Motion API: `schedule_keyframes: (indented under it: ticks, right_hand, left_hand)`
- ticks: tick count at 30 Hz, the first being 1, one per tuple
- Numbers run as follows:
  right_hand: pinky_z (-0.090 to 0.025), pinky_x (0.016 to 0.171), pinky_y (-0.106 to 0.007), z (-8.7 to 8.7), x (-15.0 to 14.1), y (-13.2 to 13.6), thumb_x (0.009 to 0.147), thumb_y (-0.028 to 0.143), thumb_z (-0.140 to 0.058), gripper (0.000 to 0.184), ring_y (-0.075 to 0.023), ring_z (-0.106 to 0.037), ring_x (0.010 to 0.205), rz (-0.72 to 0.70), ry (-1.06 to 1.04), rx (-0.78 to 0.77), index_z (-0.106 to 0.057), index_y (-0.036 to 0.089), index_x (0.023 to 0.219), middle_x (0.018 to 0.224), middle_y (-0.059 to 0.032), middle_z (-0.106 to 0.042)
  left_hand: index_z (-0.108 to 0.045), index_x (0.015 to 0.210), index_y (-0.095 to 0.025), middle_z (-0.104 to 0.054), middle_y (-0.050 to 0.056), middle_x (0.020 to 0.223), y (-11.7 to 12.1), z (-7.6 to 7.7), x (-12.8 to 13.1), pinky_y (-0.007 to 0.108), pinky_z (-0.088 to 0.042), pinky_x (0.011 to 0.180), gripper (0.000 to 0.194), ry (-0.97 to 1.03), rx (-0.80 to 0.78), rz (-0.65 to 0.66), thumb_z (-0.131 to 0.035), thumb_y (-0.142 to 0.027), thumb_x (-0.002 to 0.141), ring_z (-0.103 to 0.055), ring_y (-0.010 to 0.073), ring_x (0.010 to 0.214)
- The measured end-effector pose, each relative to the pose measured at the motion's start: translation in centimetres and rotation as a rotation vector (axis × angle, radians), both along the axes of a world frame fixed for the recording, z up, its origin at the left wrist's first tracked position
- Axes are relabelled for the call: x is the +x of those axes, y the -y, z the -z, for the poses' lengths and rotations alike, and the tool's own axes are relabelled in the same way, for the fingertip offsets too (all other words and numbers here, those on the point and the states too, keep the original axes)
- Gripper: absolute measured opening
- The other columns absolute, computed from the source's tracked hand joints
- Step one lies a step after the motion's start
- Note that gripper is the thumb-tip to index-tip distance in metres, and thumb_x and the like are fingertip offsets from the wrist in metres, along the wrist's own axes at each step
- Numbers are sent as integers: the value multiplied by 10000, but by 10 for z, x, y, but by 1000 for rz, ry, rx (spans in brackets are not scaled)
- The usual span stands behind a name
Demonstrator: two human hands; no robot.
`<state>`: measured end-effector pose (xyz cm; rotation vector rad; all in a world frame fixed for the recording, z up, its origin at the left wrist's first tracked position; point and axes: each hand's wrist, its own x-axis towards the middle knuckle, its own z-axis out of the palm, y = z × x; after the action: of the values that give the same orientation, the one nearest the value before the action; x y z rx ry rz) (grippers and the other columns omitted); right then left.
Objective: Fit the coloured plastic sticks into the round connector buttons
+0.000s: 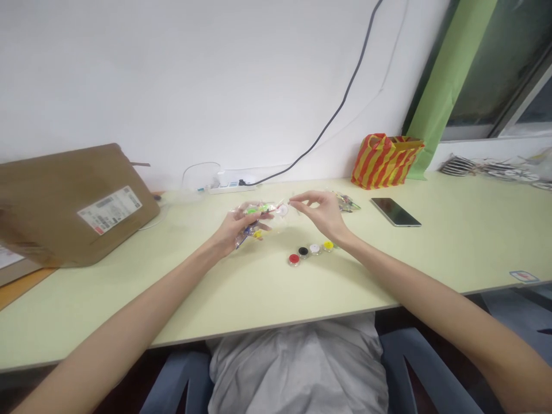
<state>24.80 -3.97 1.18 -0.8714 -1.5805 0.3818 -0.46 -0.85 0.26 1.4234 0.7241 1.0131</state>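
Note:
My left hand [241, 225] is closed around a clear plastic packet [254, 230] with small green, blue and yellow pieces inside. Just beyond its fingertips shows a pale round piece [282, 211] in or against clear plastic. My right hand [321, 211] is pinched beside that piece, thumb and forefinger together; what lies between them is too small to make out. In front of my hands, a row of small round pots stands on the table: red [294, 260], black [303, 252], white [314, 249] and yellow [328, 245]. Something greenish is partly hidden by my right wrist.
Behind my right hand lies another packet of colourful bits [346, 202]. A phone [395, 211] and a striped bag [386, 161] are to the right. On the left stands a cardboard box [73, 201]. A power strip [228, 187] with a black cable runs along the wall.

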Motion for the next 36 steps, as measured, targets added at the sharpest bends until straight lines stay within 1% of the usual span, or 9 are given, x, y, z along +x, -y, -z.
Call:
schedule_keyframes:
  ticks: [3,7,11,16,19,22,26,32,36]
  right_hand:
    - [-517,740,-322,-1,0,1,836,289,-766,86,-192,-706,821,24,-51,49,-792,215,873,897,-37,-791]
    - [-512,707,-308,-3,-1,3,828,284,-779,237,-171,-684,777,-18,-88,66,-752,222,1055,856,-18,-760]
    - [-509,697,-309,-2,-4,4,820,334,-800,161,-166,-671,760,-71,-74,71,-725,198,864,886,-37,-753]
    - [-501,672,-317,-2,-8,10,813,447,-811,285,-173,-650,716,-52,-48,33,-695,194,757,803,-47,-744]
    - [-508,665,-321,-5,-9,15,790,508,-816,339,-183,-653,717,-73,-1,-36,-687,200,735,804,-59,-754]
    - [-504,651,-315,-5,-10,16,779,534,-814,358,-189,-658,722,-156,82,-112,-697,200,727,802,-60,-760]
    - [-498,635,-311,1,-14,14,776,534,-811,369,-193,-656,712,-200,119,-168,-697,190,709,784,-65,-756]
    - [-508,653,-326,7,-21,19,834,510,-767,323,-193,-631,720,-86,59,-70,-662,217,747,815,-65,-745]
    - [-504,659,-326,8,-23,22,854,510,-747,313,-174,-597,673,-130,87,-28,-617,231,796,792,-35,-711]
  left_hand:
    - [-646,1272,-185,-782,139,1118,2,1,0,285,-623,643,535,-36,-9,46,-832,-407,822,-775,228,782]
    - [-697,1209,-170,-768,147,1175,3,1,1,285,-625,679,476,-42,-48,25,-826,-418,824,-770,241,870]
    - [-702,1210,-165,-756,151,1213,3,0,1,276,-620,694,487,-10,-81,28,-837,-407,810,-765,234,889]
    - [-648,1317,-193,-769,143,1174,2,2,-1,323,-619,808,556,-16,-67,127,-835,-367,822,-760,269,997]
    - [-667,1294,-197,-766,141,1183,1,5,-2,345,-612,874,549,-7,-62,91,-855,-347,801,-751,280,1038]
    - [-686,1267,-210,-776,128,1155,0,7,-2,326,-620,810,542,-10,-72,28,-871,-355,779,-765,268,964]
    - [-719,1204,-191,-780,134,1129,2,8,1,326,-632,788,502,-12,-76,77,-883,-352,757,-768,279,943]
    - [-701,1234,-223,-754,114,1209,10,2,7,378,-631,851,547,-25,-110,163,-897,-338,736,-765,312,1003]
    - [-715,1203,-221,-779,95,1126,15,-1,11,358,-619,869,549,-6,-78,121,-920,-297,700,-760,295,1004]
